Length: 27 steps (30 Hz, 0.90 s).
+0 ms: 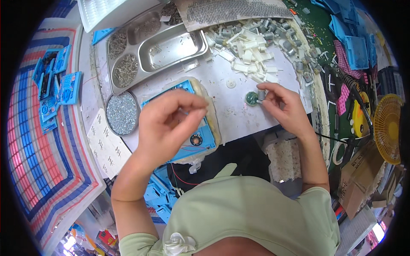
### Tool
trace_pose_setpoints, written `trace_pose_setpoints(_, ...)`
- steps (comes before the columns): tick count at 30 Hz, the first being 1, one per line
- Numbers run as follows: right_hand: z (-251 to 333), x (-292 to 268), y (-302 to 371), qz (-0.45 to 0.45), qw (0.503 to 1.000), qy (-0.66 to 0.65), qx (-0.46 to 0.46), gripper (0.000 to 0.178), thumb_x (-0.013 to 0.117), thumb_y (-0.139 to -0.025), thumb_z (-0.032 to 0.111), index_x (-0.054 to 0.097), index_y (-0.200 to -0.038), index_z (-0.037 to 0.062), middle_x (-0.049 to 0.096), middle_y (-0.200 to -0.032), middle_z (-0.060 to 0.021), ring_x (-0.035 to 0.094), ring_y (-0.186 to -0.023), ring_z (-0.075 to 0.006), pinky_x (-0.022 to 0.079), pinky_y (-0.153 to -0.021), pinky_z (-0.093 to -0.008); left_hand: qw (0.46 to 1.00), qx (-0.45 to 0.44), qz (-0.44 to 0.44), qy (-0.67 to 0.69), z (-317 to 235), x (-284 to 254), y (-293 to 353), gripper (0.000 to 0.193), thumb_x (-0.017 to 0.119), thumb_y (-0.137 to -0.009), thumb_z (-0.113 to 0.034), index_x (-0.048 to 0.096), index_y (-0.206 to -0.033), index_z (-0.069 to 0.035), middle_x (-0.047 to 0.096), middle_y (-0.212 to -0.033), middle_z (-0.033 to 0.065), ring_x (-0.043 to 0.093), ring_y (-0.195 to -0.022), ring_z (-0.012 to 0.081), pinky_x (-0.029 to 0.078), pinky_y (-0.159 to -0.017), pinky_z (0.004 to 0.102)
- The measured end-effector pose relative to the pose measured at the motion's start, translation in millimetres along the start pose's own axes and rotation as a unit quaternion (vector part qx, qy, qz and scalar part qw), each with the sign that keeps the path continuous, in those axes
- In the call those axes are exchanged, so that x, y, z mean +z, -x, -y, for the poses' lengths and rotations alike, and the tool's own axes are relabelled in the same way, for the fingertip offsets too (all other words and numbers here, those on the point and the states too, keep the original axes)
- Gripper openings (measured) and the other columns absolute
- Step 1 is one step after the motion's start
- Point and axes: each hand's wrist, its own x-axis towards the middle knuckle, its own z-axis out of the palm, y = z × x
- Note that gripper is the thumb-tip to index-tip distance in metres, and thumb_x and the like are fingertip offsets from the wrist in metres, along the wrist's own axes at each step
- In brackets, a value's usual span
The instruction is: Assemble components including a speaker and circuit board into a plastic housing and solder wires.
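Note:
My right hand [287, 110] pinches a small grey cylindrical motor [261, 94] between thumb and fingers. The motor's lower end is at a small round green dish [251, 99]; whether they touch I cannot tell. Over a blue plastic housing [200, 135], my left hand [164, 121] is curled, with thumb and forefinger brought close together. Anything tiny between those fingertips is too small to make out. The housing lies on a pale padded cushion [215, 121], with a round dark part and thin red wires on it. A white gear wheel [231, 83] lies between the hands.
A steel compartment tray [200, 50] of small screws stands at the back left, beside a dark-rimmed bowl [137, 112] of tiny metal parts. White plastic pieces [250, 53] and motors are heaped at the back right. A yellow fan guard [388, 128] stands far right.

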Motion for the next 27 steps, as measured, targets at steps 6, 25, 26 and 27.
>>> trace_pose_setpoints(6,4,-5,-15,0.055,0.983,0.156,-0.08,0.034,0.066,-0.087,0.004,0.067,-0.121,0.0059,0.061,-0.079,-0.0053,0.057,-0.067,-0.0156,0.048,-0.064,-0.0298,0.997,0.024,-0.026,0.073,31,8,48,0.012,0.071,-0.088,0.008,0.071,-0.1,0.005,0.07,-0.099,0.0103,0.067,-0.087,0.013,0.057,-0.074,0.0246)
trace_pose_setpoints(25,58,94,4,0.192,0.887,-0.409,0.094,0.046,0.069,-0.091,-0.001,0.055,-0.135,-0.0029,0.061,-0.083,0.0008,0.06,-0.076,-0.0048,0.047,-0.068,-0.0187,0.993,0.024,-0.108,0.048,60,32,76,0.032,0.072,-0.089,0.004,0.06,-0.118,-0.002,0.067,-0.096,0.0063,0.067,-0.084,0.0111,0.057,-0.074,0.0257)
trace_pose_setpoints(26,59,95,3,0.196,0.887,-0.407,0.095,0.046,0.069,-0.091,-0.001,0.055,-0.135,-0.0029,0.061,-0.083,0.0008,0.06,-0.076,-0.0047,0.047,-0.069,-0.0189,0.994,0.018,-0.099,0.049,60,30,77,0.033,0.072,-0.089,0.005,0.059,-0.119,-0.002,0.066,-0.099,0.0055,0.065,-0.087,0.01,0.056,-0.076,0.0248)
trace_pose_setpoints(27,61,95,2,0.201,0.887,-0.404,0.095,0.046,0.069,-0.092,-0.001,0.055,-0.135,-0.0029,0.061,-0.083,0.0008,0.06,-0.076,-0.0046,0.047,-0.069,-0.019,0.995,0.012,-0.091,0.05,59,29,78,0.034,0.071,-0.09,0.005,0.059,-0.12,-0.002,0.065,-0.102,0.0046,0.064,-0.091,0.0088,0.055,-0.078,0.0239)
